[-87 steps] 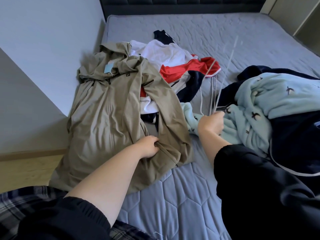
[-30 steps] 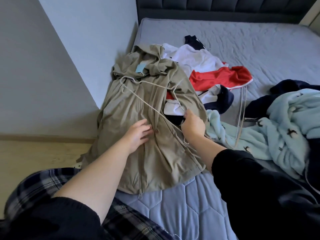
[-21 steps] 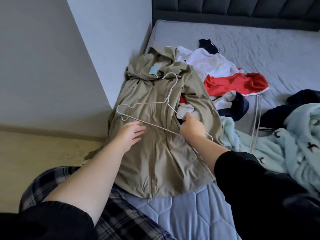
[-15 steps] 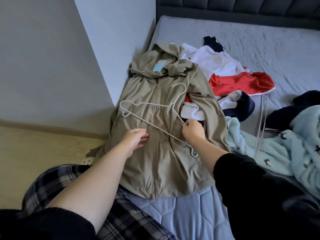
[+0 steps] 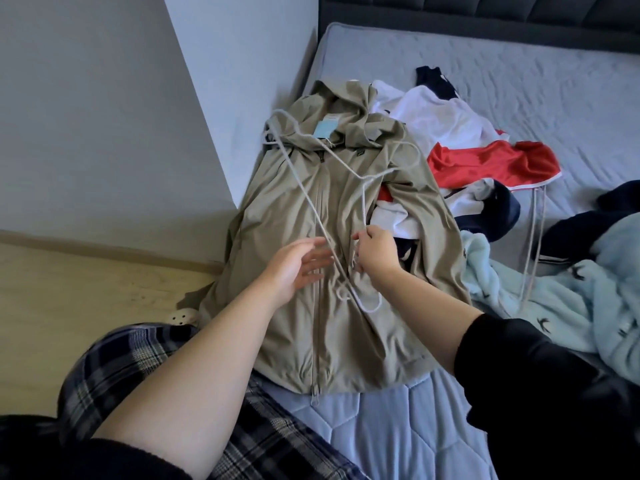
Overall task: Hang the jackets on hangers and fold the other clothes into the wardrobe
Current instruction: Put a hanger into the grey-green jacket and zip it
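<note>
Wire of the white hanger [image 5: 310,202] is pinched between the curled thumb and fingers of the right hand [image 5: 377,252], and the frame is held just above the khaki jacket [image 5: 346,341]. The jacket is spread flat on the near left part of the bed [image 5: 519,81], zipped up, with its hood towards the wall. Half a second ago the hanger was laid across the chest; it has since been swung round, so that one end is now raised beside the hood and the other is lowered below the right wrist, while the hook is turned towards the jacket's far shoulder. The left hand [image 5: 298,268], seen resting on the fabric before, has been lifted and is kept open, fingers straight and spread, close to the long bar; whether the bar is touched cannot be told. Red and white garments [image 5: 485,161], a pale blue fleece [image 5: 554,289] and a second hanger [image 5: 535,237] are left lying to the right, unchanged
</note>
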